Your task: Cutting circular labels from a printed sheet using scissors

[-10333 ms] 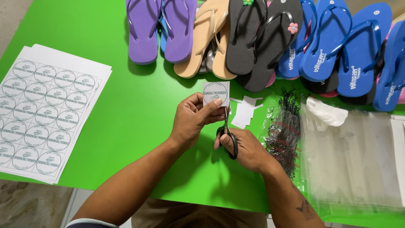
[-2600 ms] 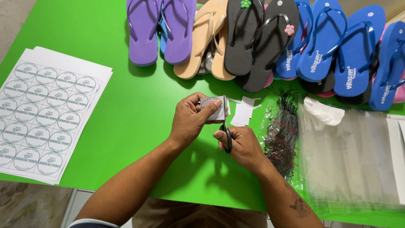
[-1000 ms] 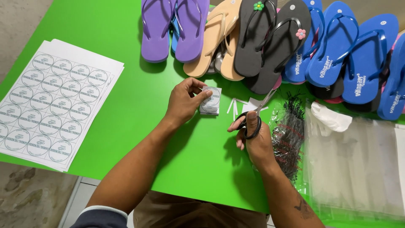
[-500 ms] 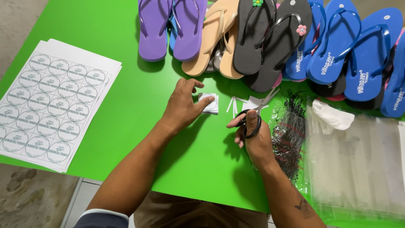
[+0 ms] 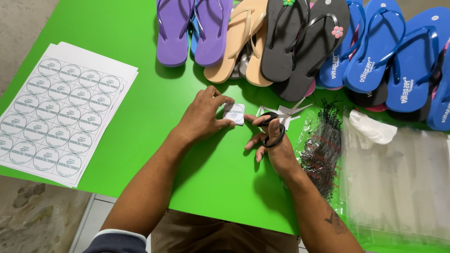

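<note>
Here we see the green bench, flip-flops along its far edge and a sheet of round labels at left. Our left hand pinches a small cut label on the bench; our right hand grips black-handled scissors, blades parted.

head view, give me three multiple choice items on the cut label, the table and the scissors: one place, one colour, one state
1. Where is the cut label?
A. at the left hand's fingertips
B. on a purple sandal
C. on the floor

2. What colour is the table?
A. white
B. green
C. blue

3. How are the scissors?
A. lying alone
B. inside a bag
C. held in the right hand

Answers: 1 A, the left hand pinches it; 2 B, its bare top is bright green; 3 C, the right hand has fingers through the handles.
</note>
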